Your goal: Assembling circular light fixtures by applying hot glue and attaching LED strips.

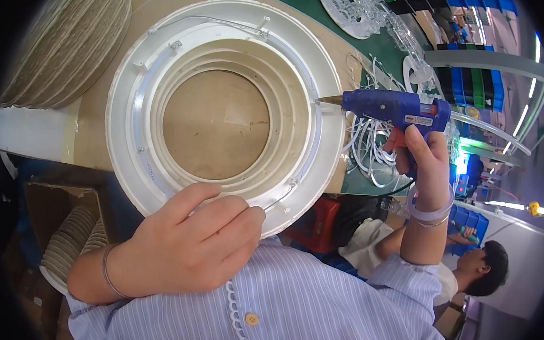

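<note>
A white ring-shaped lamp housing (pixel 123 100) lies on the tan-covered table, its round middle hole open to the tabletop. Thin LED strips (pixel 313 86) and wires run along its channel between small clips. With bent fingers, my left hand (pixel 204 240) holds the near rim; its fingertips are partly hidden. My right hand (pixel 426 159) is wrapped around the handle of a blue hot glue gun (pixel 374 104). The gun's nozzle points left and meets the housing's inner channel on the right side, near the strip. A clear glue stick (pixel 489 129) sticks out behind the gun.
Stacked round, ridged discs (pixel 69 42) stand at the far left, and more sit in a cardboard box (pixel 61 199) below. Loose white cables (pixel 368 150) lie right of the housing. Clear plastic parts (pixel 354 14) rest on the green mat. Another person (pixel 488 267) sits at the right.
</note>
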Motion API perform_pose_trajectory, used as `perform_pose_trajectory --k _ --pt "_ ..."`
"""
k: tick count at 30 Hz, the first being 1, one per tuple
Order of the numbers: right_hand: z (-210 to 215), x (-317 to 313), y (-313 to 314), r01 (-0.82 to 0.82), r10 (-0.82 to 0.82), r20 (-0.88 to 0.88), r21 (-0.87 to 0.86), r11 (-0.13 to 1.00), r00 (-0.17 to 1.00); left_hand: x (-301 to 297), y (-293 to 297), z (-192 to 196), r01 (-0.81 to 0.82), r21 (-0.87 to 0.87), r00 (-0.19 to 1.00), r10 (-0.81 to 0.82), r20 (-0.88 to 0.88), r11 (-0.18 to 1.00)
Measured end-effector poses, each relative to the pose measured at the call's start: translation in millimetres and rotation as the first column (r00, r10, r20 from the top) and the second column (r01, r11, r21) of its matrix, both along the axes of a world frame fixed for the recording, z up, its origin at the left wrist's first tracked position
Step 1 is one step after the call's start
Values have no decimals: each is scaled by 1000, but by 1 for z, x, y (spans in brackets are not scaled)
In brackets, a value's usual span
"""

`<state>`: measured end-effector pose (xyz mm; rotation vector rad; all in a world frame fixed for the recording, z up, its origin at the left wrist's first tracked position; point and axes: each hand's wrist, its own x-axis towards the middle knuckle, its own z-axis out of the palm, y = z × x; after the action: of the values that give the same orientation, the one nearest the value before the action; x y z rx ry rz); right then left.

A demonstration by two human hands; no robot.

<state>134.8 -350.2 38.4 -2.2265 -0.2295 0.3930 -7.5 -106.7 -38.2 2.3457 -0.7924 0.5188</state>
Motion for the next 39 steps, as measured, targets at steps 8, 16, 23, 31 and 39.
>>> perform_pose_trajectory --k 8,16,23,31,39 --pt "3 0 3 30 -30 -21 -27 999 999 0 0 1 -13 7 1000 13 -10 1000" --pt "7 1 -1 52 -55 -90 -37 998 994 0 -1 1 -20 12 1000 20 -12 1000" --pt "9 -2 1 102 -104 -35 -38 994 994 0 -1 0 -15 0 1000 15 -2 1000" --pt "16 -5 11 46 -36 56 -186 982 998 0 -1 1 -12 0 1000 12 -6 1000" --pt "28 -8 20 -101 137 115 -272 957 984 1 0 0 -7 -4 1000 7 1 1000"
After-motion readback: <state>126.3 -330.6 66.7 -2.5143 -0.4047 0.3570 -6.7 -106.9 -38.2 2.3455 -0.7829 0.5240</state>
